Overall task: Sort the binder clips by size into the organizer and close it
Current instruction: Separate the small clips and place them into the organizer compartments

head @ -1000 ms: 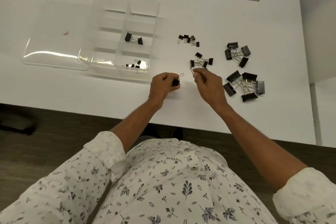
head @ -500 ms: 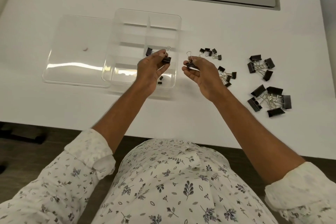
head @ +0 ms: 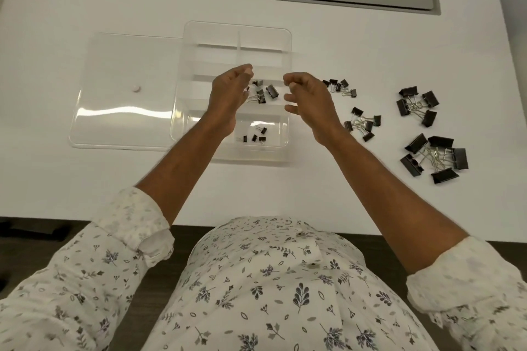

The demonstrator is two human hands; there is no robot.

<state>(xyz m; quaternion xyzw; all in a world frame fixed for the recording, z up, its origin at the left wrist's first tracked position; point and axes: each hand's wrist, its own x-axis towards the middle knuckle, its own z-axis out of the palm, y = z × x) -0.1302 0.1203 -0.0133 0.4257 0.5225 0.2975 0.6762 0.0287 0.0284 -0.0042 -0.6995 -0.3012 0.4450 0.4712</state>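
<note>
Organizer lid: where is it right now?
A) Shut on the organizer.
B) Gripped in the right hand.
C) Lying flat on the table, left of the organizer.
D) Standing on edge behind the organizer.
C: the clear lid lies flat on the white table, against the left side of the open organizer.
</note>
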